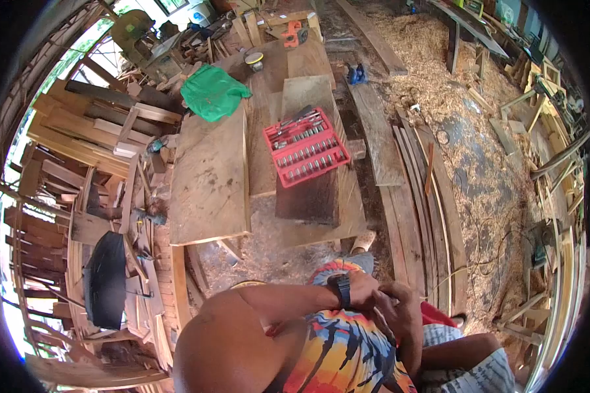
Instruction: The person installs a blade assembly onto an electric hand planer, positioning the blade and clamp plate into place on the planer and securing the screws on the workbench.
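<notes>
My left hand, with a dark watch on its wrist, is in front of my body. Its fingers are curled in and meet those of my right hand. Both look closed, and anything between them is too small or hidden to make out. Below them is my colourful patterned shirt. Something red shows just beside my right forearm. Farther forward, apart from both hands, an open red socket set case lies on the workbench, holding rows of metal sockets.
A wooden workbench bears a green cloth, a round yellow-rimmed item and an orange tool. A blue tool lies near a plank. Long boards run along the right; stacked timber is at left. Shavings cover the floor.
</notes>
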Available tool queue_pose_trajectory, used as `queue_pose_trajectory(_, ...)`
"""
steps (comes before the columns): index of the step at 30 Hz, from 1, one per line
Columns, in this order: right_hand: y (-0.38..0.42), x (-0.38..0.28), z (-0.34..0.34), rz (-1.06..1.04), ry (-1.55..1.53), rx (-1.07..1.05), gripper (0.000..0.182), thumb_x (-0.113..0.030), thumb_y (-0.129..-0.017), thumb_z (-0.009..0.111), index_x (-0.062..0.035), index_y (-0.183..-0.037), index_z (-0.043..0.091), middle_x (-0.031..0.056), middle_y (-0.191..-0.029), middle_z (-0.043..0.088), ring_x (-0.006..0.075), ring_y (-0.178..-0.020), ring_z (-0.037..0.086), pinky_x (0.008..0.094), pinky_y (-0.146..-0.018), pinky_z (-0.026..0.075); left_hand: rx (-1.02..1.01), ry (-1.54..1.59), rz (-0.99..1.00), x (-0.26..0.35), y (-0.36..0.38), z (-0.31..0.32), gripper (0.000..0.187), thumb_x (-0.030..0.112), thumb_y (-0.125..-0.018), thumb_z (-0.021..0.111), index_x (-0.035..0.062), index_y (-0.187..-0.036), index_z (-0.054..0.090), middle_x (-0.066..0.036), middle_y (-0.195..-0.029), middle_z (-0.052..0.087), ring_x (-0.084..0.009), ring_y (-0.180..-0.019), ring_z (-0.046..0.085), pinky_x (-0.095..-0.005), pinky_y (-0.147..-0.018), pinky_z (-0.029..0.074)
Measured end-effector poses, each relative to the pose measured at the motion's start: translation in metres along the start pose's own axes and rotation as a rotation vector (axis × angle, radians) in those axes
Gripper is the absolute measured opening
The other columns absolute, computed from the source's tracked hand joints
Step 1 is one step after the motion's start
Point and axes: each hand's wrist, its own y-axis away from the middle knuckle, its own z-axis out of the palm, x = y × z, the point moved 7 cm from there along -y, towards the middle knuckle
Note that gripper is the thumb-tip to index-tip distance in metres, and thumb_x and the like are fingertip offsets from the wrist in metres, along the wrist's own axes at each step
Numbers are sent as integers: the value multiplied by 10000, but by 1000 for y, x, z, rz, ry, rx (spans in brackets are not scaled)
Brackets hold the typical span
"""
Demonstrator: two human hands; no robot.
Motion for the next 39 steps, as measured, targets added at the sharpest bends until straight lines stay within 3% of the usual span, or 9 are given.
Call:
queue_pose_trajectory(6,-19,24,-63,115,39,335,188,-131,-934,709,21,-1044,705,154,-909,731,221,-842,711,347,-759,542,41,-45,-134,-36,-76,0,197,220,-729,698,40,-762,769,-236,-805,733,-422,-787,737,-528,-673,575)
queue_pose_trajectory(9,-42,54,-75,189,-17,335,193,-89,-897,727,17,-1059,723,160,-906,750,245,-866,740,353,-803,556,13,-77,-3,-38,-119,-12,152,180,-706,694,41,-718,756,-227,-784,729,-424,-763,734,-553,-651,572)
queue_pose_trajectory(10,-51,65,-79,246,-38,292,212,-116,-916,721,24,-1075,717,160,-937,757,243,-899,743,347,-832,558,-12,-73,40,-40,-129,-23,276,252,-824,652,0,-809,765,-272,-827,722,-446,-803,732,-567,-704,561)
queue_pose_trajectory(11,-57,72,-85,270,-42,277,259,-160,-938,723,36,-1105,697,109,-912,737,172,-857,688,314,-792,537,9,-36,27,-47,-145,-28,267,243,-819,651,2,-804,764,-269,-828,724,-443,-799,732,-570,-703,561)
queue_pose_trajectory(15,-70,144,-120,446,-55,279,292,-132,-912,713,64,-1127,691,107,-926,744,178,-867,699,318,-799,548,119,42,-4,-73,-191,-68,227,196,-756,658,-2,-784,764,-261,-798,725,-429,-763,733,-575,-685,560)
queue_pose_trajectory(23,-199,118,-184,383,236,37,442,-398,-963,720,-83,-1270,680,140,-1116,725,258,-989,690,384,-819,562,136,298,-57,-132,-251,-73,287,281,-802,660,7,-828,739,-260,-796,720,-450,-767,729,-611,-692,560)
queue_pose_trajectory(24,-220,98,-181,373,239,86,339,-215,-866,783,-8,-1125,713,143,-911,755,237,-813,730,363,-731,575,131,227,-152,-135,-244,-94,354,354,-863,628,10,-869,714,-264,-839,721,-459,-809,721,-599,-730,563)
queue_pose_trajectory(28,-251,97,-165,344,394,-112,435,-272,-814,795,-31,-1169,725,240,-1015,742,383,-921,738,436,-789,588,73,207,-195,-126,-211,-161,468,445,-913,603,-6,-1012,682,-278,-944,723,-454,-870,717,-563,-763,565)
queue_pose_trajectory(39,-294,116,-214,341,419,-142,482,-326,-809,794,-35,-1187,720,247,-980,738,394,-916,734,448,-784,576,79,252,-455,-117,-205,-160,458,407,-900,623,-33,-1004,694,-306,-977,715,-470,-964,704,-582,-857,551)
